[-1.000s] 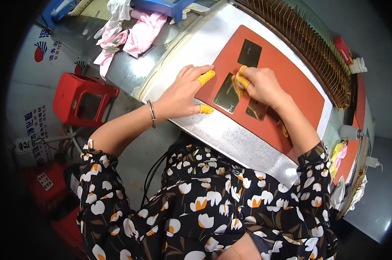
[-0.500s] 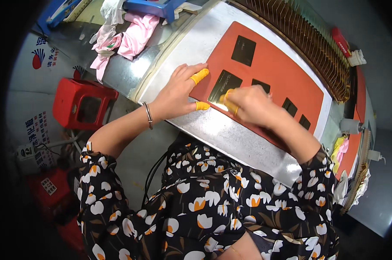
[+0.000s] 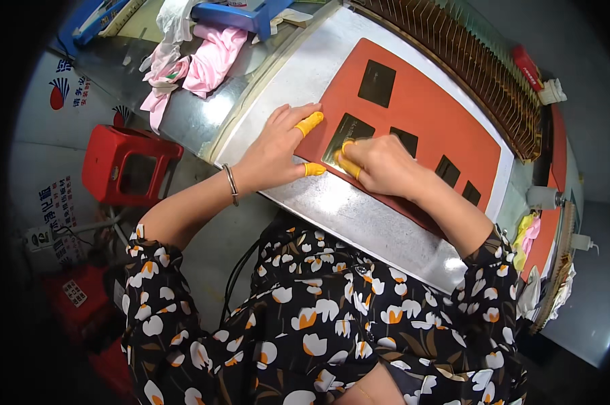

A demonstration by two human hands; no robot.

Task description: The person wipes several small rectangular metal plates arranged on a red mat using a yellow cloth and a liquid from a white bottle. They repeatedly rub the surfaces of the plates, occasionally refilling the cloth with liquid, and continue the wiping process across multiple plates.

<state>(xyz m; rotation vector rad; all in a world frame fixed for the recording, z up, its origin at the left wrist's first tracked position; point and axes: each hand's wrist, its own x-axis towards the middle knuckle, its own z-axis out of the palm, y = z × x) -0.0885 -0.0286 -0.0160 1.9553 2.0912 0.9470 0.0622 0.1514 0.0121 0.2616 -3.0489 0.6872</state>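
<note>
A dark, shiny rectangular plate (image 3: 349,132) with fine light markings lies near the left corner of a red-orange mat (image 3: 430,91). My right hand (image 3: 387,166) is closed over the plate's near end, its fingers curled down with yellow finger cots on the tips. Whatever is pinched there, if anything, is hidden. Beside the plate, my left hand (image 3: 270,150) rests spread at the mat's left edge, thumb and forefinger apart, both in yellow cots. Another dark plate (image 3: 377,84) lies farther off, and a third plate (image 3: 403,140) is partly behind my right hand.
More small dark plates (image 3: 448,170) lie to the right on the mat. Behind it runs a long slotted rack (image 3: 453,54) filled with thin upright pieces. Pink cloths (image 3: 214,59) and a blue tray (image 3: 241,15) are at the far left. A red stool (image 3: 131,165) stands below left.
The mat and its plates have shifted slightly down in the picture. My right hand has moved a little to the left along the plate; my left hand has barely moved.
</note>
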